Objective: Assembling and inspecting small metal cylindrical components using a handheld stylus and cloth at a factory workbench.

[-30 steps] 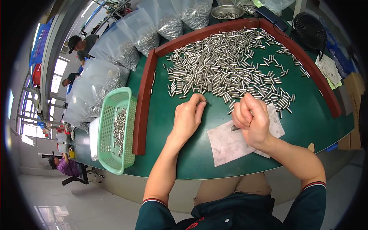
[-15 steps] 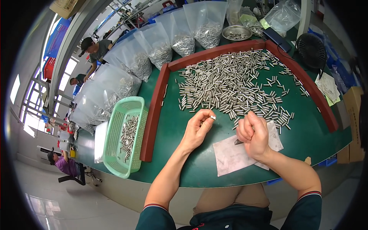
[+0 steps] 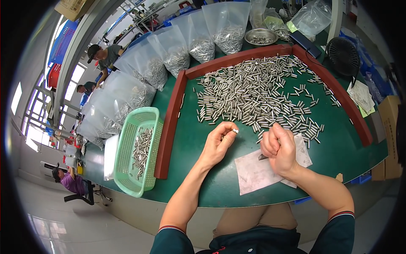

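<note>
A: Two hands work just in front of the heap of metal pins (image 3: 258,95). Which step is in hand?

B: Judging by the pose, sorting. The left hand (image 3: 218,144) pinches one pin (image 3: 235,131) at its fingertips; the right hand (image 3: 278,148) is closed in a fist, holding a small dark tool, over the paper sheet (image 3: 258,173).

A: And next?

B: Probably a careful placing of that pin.

A: Surroundings?

B: Green surface (image 3: 198,139); left of the heap, a red-brown rail (image 3: 171,122) and a green basket (image 3: 137,148); behind it, clear bags (image 3: 198,38). A workshop, with other people seated.
</note>
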Motion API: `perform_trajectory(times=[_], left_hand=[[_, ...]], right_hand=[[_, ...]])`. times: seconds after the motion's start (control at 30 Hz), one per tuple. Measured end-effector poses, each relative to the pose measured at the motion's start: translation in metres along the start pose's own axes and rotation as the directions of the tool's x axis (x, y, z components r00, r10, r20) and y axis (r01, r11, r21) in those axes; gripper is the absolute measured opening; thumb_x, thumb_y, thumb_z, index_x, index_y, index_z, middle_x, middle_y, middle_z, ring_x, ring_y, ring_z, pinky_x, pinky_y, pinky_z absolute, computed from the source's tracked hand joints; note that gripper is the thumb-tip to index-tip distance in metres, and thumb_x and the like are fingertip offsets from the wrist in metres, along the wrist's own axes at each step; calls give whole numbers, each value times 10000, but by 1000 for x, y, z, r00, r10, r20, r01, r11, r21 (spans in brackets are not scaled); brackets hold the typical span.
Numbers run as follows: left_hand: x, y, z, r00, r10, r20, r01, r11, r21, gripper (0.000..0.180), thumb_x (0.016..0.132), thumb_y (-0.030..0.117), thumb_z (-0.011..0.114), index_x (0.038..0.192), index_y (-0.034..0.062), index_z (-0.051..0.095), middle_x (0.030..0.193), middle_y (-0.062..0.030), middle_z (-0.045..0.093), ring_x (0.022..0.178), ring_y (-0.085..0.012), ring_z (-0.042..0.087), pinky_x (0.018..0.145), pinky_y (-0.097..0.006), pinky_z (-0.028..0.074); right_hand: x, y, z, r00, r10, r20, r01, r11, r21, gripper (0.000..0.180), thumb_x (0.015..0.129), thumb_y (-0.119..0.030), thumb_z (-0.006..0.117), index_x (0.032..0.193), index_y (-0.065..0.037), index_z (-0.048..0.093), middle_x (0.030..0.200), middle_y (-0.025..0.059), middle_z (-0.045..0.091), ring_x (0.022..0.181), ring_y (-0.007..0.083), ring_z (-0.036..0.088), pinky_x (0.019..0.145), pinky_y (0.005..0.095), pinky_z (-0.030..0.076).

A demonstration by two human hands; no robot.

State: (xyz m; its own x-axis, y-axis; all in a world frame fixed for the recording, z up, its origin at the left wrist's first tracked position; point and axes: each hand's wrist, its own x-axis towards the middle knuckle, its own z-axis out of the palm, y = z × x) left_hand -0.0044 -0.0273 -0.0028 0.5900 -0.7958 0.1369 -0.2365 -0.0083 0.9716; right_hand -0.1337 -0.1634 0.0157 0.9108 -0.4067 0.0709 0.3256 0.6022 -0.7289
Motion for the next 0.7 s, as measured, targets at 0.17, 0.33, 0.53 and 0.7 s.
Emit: perform_trajectory(times=[0.17, 0.33, 0.53, 0.7], left_hand=[[-2, 0, 3, 1000, -25, 3, 25, 998, -51, 79, 870, 110, 475, 889, 33, 482, 621, 57, 381, 534, -24, 313, 468, -179, 260], [-8, 16, 5, 930, -322, 179, 352, 919, -178, 58, 881, 114, 462, 865, 59, 451, 626, 44, 377, 522, -43, 301, 462, -195, 248], [-38, 47, 25, 948, -166, 272, -41, 784, 619, 105, 791, 67, 535, 812, -3, 460, 610, -139, 529, 553, -299, 522, 502, -365, 391], [-38, 35, 30, 944, -154, 290, -83, 743, 664, 143, 771, 70, 561, 808, 3, 440, 617, -154, 542, 590, -345, 528, 516, -402, 390]], right_hand=[[-2, 3, -2, 1000, 4, -6, -4, 1000, -3, 449, 909, -254, 338, 493, -98, 272, 428, 1, 289, 388, 68, 195, 371, 225, 161], [-3, 1, -4, 1000, 5, -15, -5, 1000, 23, 450, 908, -258, 341, 492, -99, 270, 431, -4, 276, 391, 67, 189, 371, 225, 160], [1, 1, 1, 999, -24, 28, 22, 998, 63, 439, 907, -245, 331, 499, -92, 280, 436, -4, 280, 397, 71, 196, 380, 227, 175], [-5, 2, 3, 998, 59, 19, -59, 998, 15, 440, 905, -248, 303, 488, -114, 270, 421, -7, 256, 378, 81, 173, 375, 239, 173]])
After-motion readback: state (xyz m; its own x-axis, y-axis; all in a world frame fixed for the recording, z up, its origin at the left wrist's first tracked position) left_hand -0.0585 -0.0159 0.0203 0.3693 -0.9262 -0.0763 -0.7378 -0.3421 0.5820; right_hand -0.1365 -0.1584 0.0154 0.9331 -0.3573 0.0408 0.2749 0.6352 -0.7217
